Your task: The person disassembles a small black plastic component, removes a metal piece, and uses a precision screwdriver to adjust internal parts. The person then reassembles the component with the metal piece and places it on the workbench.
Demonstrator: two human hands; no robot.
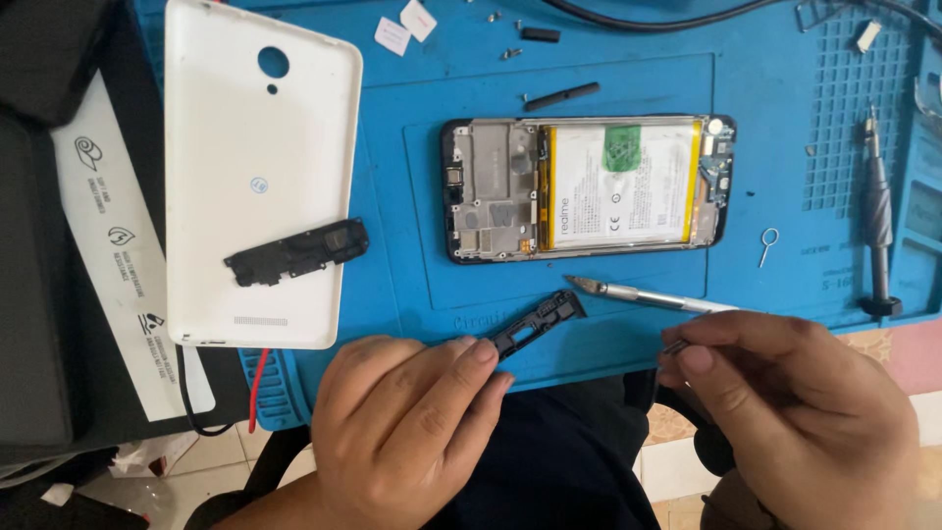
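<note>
My left hand [407,422] pinches a small black plastic frame piece [540,322] between thumb and forefinger near the front edge of the blue work mat [608,79]. My right hand [795,407] grips the handle end of a slim metal tool [638,294], whose pointed tip lies on the mat close to the black piece. Beyond both hands lies an opened phone [589,186], its back off, showing the white and yellow battery and the circuit board.
A white phone back cover [255,137] lies at the left with a black plastic part [294,252] on it. A screwdriver [878,216], a SIM pin [766,245], small screws [510,53] and a black strip [561,95] are on the mat.
</note>
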